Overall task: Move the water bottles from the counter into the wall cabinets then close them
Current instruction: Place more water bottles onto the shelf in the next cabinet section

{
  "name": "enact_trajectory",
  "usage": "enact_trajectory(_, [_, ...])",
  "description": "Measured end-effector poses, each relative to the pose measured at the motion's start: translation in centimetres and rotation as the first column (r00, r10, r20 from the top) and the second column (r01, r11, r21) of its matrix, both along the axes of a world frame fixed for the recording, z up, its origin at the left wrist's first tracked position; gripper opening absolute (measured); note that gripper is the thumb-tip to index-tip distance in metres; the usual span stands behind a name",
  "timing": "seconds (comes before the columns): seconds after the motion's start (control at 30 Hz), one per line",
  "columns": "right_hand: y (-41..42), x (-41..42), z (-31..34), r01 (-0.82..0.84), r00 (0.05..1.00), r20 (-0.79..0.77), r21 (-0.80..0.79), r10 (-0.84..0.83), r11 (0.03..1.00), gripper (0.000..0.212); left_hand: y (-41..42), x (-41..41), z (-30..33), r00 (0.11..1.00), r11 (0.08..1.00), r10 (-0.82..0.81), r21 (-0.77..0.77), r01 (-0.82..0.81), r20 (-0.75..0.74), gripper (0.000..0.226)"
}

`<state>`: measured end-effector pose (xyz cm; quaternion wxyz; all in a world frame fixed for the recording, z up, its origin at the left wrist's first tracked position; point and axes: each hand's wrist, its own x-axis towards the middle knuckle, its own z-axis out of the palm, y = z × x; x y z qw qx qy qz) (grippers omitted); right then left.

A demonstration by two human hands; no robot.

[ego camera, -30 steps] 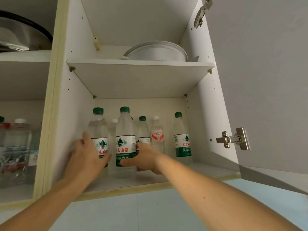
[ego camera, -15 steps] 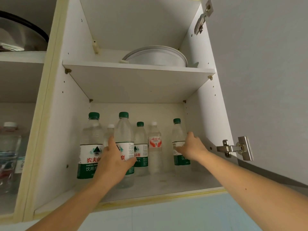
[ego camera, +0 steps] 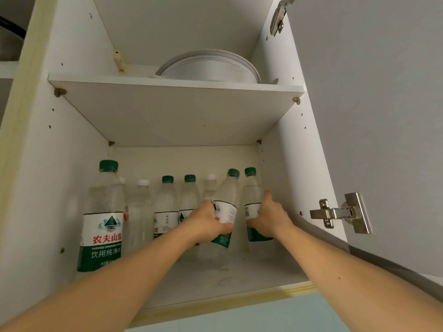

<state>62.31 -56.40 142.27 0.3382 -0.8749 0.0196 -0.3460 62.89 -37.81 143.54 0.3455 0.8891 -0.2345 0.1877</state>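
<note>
Gripping the tilted bottle (ego camera: 224,219) at its label with my left hand (ego camera: 206,224), I steady the upright bottle (ego camera: 251,202) beside it with my right hand (ego camera: 268,218), both on the lower shelf (ego camera: 251,281) of the cabinet. Thin, smooth plastic looks slippery and squashy; full ones feel heavy, so mid-body holds suit best.

We see clear bottles — the front-left bottle (ego camera: 103,219) has a green cap and a white-and-green label with red characters and a mountain emblem. Two bottles (ego camera: 141,212) wear white caps. The cabinet (ego camera: 72,164) is white — its door (ego camera: 371,116) grey.
</note>
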Motion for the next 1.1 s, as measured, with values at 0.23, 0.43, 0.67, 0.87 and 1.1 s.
enact_trajectory(0.23, [-1.3, -0.8, -0.2, 0.068, 0.997, 0.035, 0.017, -0.068, 0.998, 0.058, -5.0, 2.2, 0.0, 0.999, 0.997, -0.036, -0.061, 0.038, 0.037, 0.065])
enact_trajectory(0.43, [-1.4, -0.6, -0.3, 0.053, 0.997, 0.053, 0.041, -0.055, 0.998, 0.061, -5.8, 3.1, -0.1, 0.978, 0.999, -0.049, -0.013, 0.053, 0.203, 0.119])
enact_trajectory(0.67, [-1.3, -0.2, -0.5, 0.034, 0.998, -0.042, -0.049, -0.036, 0.998, 0.109, -4.9, 3.8, -0.2, 0.902, 0.952, 0.036, 0.259, -0.161, 0.430, 0.142])
enact_trajectory(0.87, [-0.7, -1.0, -0.7, 0.110, 0.978, -0.129, -0.362, -0.167, 0.925, 0.144, -3.8, 5.4, 0.3, 0.773, 0.740, 0.090, 0.477, -0.473, 0.628, 0.153])
enact_trajectory(1.1, [-0.9, -0.7, -0.4, 0.065, 0.981, -0.129, -0.486, -0.144, 0.872, 0.147, -3.3, 6.2, -0.1, 0.670, 0.661, 0.068, 0.470, -0.586, 0.740, 0.152])
